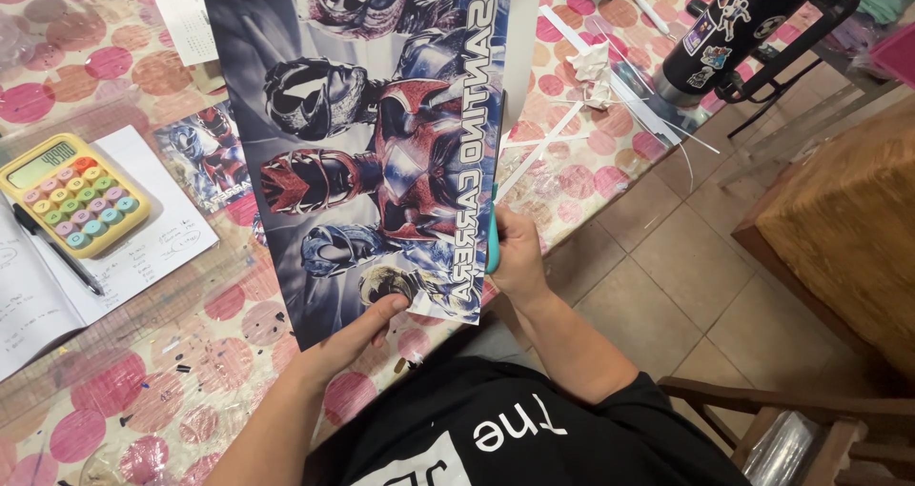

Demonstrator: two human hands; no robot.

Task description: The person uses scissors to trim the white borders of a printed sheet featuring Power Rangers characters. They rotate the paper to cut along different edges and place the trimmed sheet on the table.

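My left hand (357,329) grasps the poster (367,133) at its lower edge. My right hand (515,257) grips teal scissors (494,243), probably cutting along the poster's side.

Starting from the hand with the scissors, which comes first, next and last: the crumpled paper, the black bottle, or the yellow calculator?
From the right hand, in the head view:
1. Crumpled paper, up the table beyond the hand.
2. Black bottle, at the far right corner.
3. Yellow calculator, across the table on the left.
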